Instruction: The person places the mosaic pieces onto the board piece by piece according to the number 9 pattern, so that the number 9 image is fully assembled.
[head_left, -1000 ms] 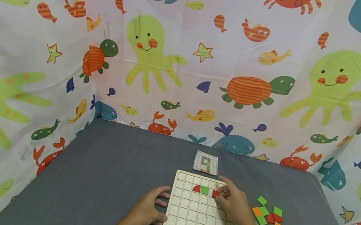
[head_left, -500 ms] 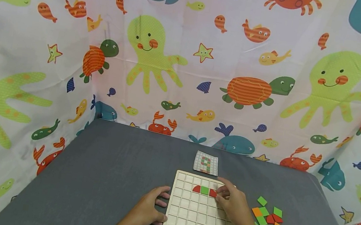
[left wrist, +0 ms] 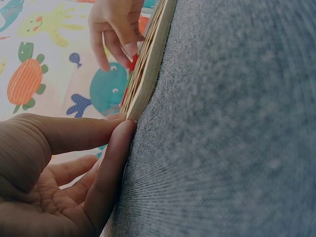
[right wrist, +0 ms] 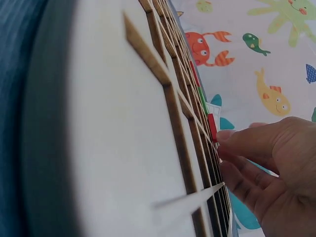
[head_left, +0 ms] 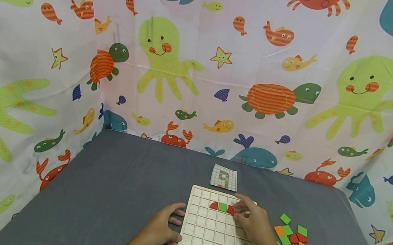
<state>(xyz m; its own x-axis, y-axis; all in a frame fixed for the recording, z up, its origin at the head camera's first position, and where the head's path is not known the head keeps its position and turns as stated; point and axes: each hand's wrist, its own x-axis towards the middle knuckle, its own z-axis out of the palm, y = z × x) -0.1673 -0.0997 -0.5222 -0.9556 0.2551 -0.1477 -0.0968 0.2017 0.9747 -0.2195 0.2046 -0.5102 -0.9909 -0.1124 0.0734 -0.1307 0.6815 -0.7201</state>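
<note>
A square wooden grid board (head_left: 220, 236) lies on the grey table. My left hand (head_left: 160, 228) is at its left edge; in the left wrist view, thumb and forefinger (left wrist: 84, 133) pinch the rim. Over the upper right part of the board, my right hand (head_left: 252, 220) holds a red tile (head_left: 231, 210) with a curved side between its fingertips. A green square tile (head_left: 222, 207) sits in the cell just left of it, and another red rounded tile (head_left: 214, 205) lies left of the green one. The right wrist view shows the thumb tip right at the red tile (right wrist: 212, 127).
Beyond the board lies a small pattern card (head_left: 224, 177) with a printed grid. Several loose green, orange and red tiles (head_left: 284, 239) are scattered right of the board, beside the right forearm. A patterned curtain (head_left: 203, 77) surrounds the table (head_left: 128, 176).
The red tile in my right hand has shifted a little left, up against the green tile, and now lies flatter in its row. My left hand has stayed at the board's edge.
</note>
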